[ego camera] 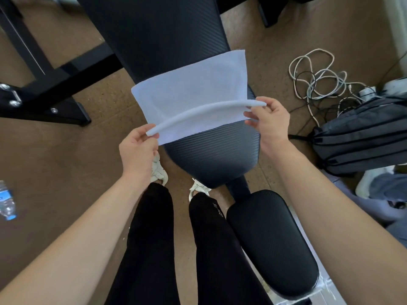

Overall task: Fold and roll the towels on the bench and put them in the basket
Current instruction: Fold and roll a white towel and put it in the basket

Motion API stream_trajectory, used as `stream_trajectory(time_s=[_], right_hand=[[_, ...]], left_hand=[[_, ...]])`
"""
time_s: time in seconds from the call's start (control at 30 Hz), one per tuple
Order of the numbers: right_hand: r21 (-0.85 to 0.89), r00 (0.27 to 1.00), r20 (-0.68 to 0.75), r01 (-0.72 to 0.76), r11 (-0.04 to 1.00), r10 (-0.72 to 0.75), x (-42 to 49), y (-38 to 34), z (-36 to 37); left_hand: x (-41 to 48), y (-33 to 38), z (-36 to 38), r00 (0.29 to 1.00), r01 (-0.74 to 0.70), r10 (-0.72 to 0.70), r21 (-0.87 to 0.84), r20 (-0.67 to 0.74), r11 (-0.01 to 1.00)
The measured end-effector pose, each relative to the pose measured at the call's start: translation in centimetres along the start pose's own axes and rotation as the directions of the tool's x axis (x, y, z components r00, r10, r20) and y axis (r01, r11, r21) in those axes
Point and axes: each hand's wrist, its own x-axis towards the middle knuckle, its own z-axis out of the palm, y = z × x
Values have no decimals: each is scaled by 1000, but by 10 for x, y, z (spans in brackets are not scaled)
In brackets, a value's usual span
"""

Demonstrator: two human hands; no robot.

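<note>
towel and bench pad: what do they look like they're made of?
The towel looks like thin soft cloth, possibly microfibre: pale blue, matte, lying limp, with its near edge rolled into a tight tube. The bench pad looks like black vinyl or faux leather over padding: fine ribbed texture, slight sheen, rounded edge.

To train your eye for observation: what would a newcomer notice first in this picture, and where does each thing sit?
The pale blue towel at the centre stands out against the black bench under it, its near edge rolled into a thin tube. The left hand and right hand pinch that tube's two ends. On the brown floor at right lies a tangle of cables beside a grey bag.
</note>
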Motion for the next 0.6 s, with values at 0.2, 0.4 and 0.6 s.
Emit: stream_trajectory(time_s=[0.2, 0.4, 0.6], right_hand=[[-118, 980, -14, 195, 974, -198, 16, -22, 26], [-297, 920, -87, 342, 892, -382, 44, -33, 48], [-430, 885, -74, 388, 815, -460, 67, -47, 64]], left_hand=[[21, 15, -2, 988, -134, 140, 87, -63, 987], [39, 29, 1, 977, -166, 176, 88, -120, 982], [61, 44, 8, 969, -170, 190, 136, -157, 976]])
